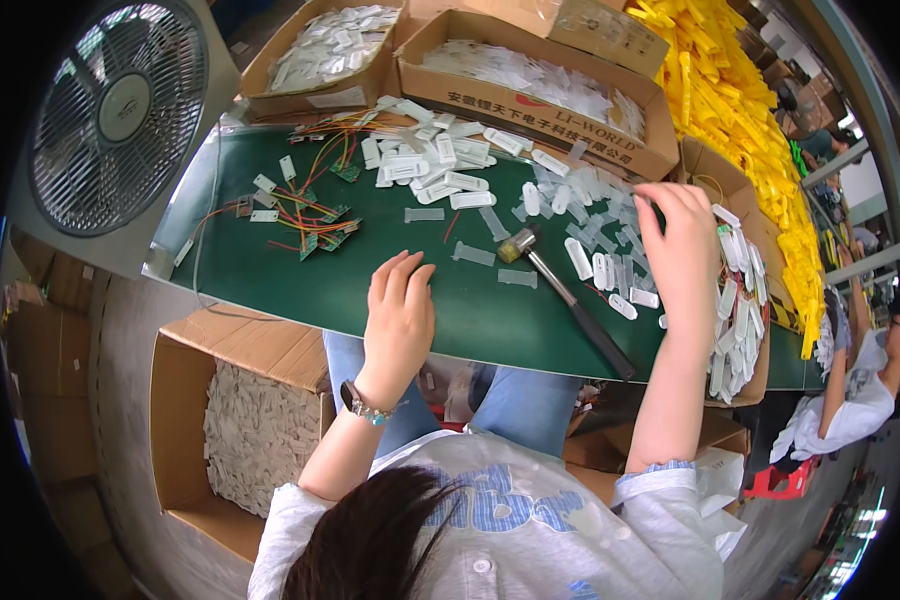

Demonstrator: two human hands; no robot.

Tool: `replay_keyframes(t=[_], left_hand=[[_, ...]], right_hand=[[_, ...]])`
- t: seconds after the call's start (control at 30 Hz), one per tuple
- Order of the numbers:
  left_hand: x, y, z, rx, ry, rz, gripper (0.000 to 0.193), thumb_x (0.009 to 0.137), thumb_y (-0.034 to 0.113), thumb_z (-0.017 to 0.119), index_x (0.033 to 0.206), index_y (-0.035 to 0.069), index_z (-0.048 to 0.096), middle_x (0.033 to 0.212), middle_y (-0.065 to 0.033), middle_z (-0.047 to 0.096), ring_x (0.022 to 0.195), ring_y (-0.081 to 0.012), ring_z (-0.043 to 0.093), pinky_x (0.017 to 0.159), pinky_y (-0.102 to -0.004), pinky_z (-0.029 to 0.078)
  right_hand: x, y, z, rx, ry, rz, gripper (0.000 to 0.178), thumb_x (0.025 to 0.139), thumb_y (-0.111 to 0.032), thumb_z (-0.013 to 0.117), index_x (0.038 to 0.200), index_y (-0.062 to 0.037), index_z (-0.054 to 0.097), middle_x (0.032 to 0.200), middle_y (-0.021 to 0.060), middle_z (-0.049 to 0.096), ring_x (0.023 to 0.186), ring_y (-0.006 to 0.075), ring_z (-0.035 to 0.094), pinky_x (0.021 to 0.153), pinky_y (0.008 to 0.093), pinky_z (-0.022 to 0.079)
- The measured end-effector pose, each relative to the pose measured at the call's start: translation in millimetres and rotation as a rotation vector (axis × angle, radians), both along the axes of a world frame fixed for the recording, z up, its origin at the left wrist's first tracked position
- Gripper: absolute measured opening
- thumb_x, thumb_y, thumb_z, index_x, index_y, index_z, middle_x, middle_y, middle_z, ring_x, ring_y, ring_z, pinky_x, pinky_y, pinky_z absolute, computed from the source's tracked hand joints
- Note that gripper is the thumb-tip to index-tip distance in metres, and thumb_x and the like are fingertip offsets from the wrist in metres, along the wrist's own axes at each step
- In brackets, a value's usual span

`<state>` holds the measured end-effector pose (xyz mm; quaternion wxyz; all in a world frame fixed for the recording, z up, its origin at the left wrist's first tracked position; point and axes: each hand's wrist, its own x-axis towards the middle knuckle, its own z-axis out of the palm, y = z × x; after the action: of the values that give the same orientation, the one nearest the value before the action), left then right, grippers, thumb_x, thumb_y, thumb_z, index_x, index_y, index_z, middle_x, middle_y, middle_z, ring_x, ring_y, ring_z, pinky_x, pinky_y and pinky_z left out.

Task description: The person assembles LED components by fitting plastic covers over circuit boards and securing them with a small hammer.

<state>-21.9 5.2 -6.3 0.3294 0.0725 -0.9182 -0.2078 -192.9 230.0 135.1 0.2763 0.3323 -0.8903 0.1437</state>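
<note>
My left hand (401, 308) rests at the front of the green tabletop, its fingers slightly bent and apart, with nothing seen in it. Over the right side, my right hand (682, 232) has thumb and forefinger tips close together by a heap of clear plastic sleeves (595, 205); anything between them is too small to make out. A hammer (562, 285) with a dark handle lies between my hands. White plastic casings (580, 258) sit beside it, and a larger pile of white casings (435, 165) lies farther back. Loose clear sleeves (473, 254) are scattered near the hammer head.
Wired green circuit boards (320, 228) lie at left, near a large fan (120, 110). Open cardboard boxes (530, 115) of parts line the back. A box of wired casings (745, 330) stands at right, below yellow parts (730, 110). A person (860, 385) sits far right.
</note>
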Motion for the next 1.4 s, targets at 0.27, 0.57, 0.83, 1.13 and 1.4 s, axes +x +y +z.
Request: replay_keyframes(t=[0.27, 0.57, 0.83, 1.13, 1.4], left_hand=[[0, -1, 1, 0.004, 0.023, -0.040, 0.033, 0.081, -0.005, 0.062, 0.113, -0.001, 0.059, 0.122, -0.0155, 0.058, 0.120, -0.0353, 0.053, 0.102, -0.0443, 0.046], [25, -62, 13, 0.034, 0.218, 0.062, 0.028, 0.075, -0.010, 0.063, 0.101, 0.002, 0.063, 0.110, -0.0127, 0.063, 0.100, -0.0331, 0.061, 0.086, -0.0409, 0.053], [-4, -214, 27, -0.316, 0.065, 0.213, 0.018, 0.079, -0.001, 0.063, 0.094, 0.007, 0.069, 0.096, -0.0048, 0.066, 0.094, -0.0267, 0.060, 0.082, -0.0399, 0.052], [-26, -244, 38, -0.531, -0.329, 0.041, 0.011, 0.079, 0.009, 0.067, 0.088, 0.014, 0.071, 0.083, -0.0008, 0.067, 0.092, -0.0217, 0.060, 0.082, -0.0361, 0.049], [-21, -235, 86, -0.416, -0.185, -0.094, 0.008, 0.083, 0.011, 0.069, 0.090, 0.007, 0.066, 0.084, -0.0047, 0.066, 0.087, -0.0268, 0.061, 0.079, -0.0401, 0.051]], right_hand=[[-109, -71, -97, 0.179, -0.182, 0.101, 0.010, 0.084, -0.013, 0.069, 0.089, -0.0052, 0.065, 0.092, 0.0126, 0.069, 0.095, 0.0338, 0.062, 0.083, 0.0443, 0.051], [-76, -49, -91, -0.096, -0.292, 0.119, 0.037, 0.081, -0.002, 0.070, 0.118, -0.0036, 0.061, 0.101, 0.0132, 0.063, 0.082, 0.0278, 0.064, 0.074, 0.0402, 0.052], [51, -24, -90, -0.500, -0.615, 0.408, 0.033, 0.082, 0.008, 0.066, 0.113, -0.0018, 0.065, 0.104, 0.0065, 0.056, 0.074, 0.0111, 0.058, 0.067, 0.0252, 0.048], [92, -40, -131, -0.356, -0.476, 0.499, 0.029, 0.077, 0.008, 0.068, 0.102, -0.0027, 0.057, 0.105, 0.0136, 0.060, 0.098, 0.0347, 0.058, 0.083, 0.0419, 0.048], [92, -43, -131, -0.300, -0.475, 0.525, 0.027, 0.077, 0.002, 0.070, 0.100, -0.0053, 0.058, 0.104, 0.0110, 0.061, 0.098, 0.0330, 0.058, 0.084, 0.0435, 0.046]])
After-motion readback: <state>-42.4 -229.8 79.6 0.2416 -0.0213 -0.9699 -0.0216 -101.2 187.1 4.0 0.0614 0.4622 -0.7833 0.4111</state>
